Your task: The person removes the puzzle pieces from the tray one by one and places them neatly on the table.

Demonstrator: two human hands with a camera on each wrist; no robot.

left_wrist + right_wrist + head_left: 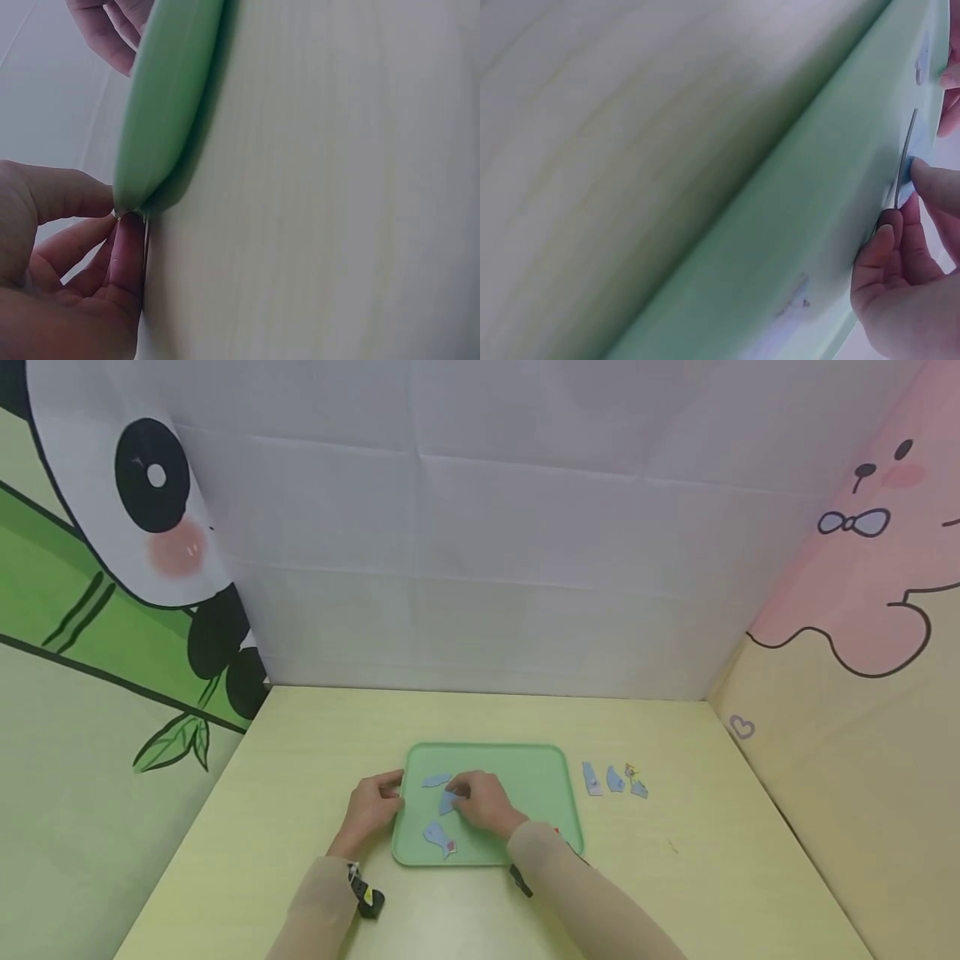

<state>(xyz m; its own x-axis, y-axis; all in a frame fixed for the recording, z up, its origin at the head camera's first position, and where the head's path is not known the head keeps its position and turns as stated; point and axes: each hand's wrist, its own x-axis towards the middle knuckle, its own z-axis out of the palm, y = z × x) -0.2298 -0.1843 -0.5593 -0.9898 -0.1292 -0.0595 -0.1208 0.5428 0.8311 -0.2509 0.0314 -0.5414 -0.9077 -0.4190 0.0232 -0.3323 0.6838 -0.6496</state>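
Observation:
My left hand (374, 808) grips the left rim of a green tray (517, 768), thumb and fingers at its edge (161, 112) in the left wrist view. Over the left part of the tray, my right hand (486, 802) pinches a flat light-blue puzzle piece (447, 802). That piece stands tilted with its thin edge (905, 161) showing in the right wrist view. Above it in the head view lies a narrow blue piece (436, 781). Nearer the tray's front is another blue piece (435, 835) with a pink mark.
Right of the tray, several loose pieces lie on the pale wooden table (675, 893): a long one (592, 779), a curved one (615, 779) and a pair with yellow detail (637, 788). A white sheet (487, 527) rises behind; cartoon-printed panels stand at both sides.

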